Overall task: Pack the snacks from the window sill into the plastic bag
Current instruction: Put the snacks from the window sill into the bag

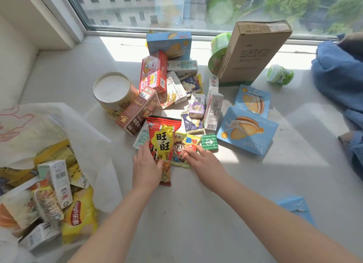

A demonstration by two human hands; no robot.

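A pile of snacks lies on the white window sill (196,203). My left hand (145,168) grips the lower part of a red and yellow snack packet (162,143) at the pile's front. My right hand (204,162) rests with its fingertips on a small yellow candy packet (183,147) beside it, fingers spread. A small green packet (209,142) lies just right of that. The white plastic bag (88,137) stands open at the left, holding several snacks, among them a yellow chip bag (80,217) and a milk carton (59,180).
Behind the packets lie a brown box (137,111), a red box (153,72), a round tub (113,92), blue biscuit boxes (245,131), small drink cartons (213,111), a tall cardboard box (251,50) and green cups (280,74). Blue cloth (339,74) lies at the right.
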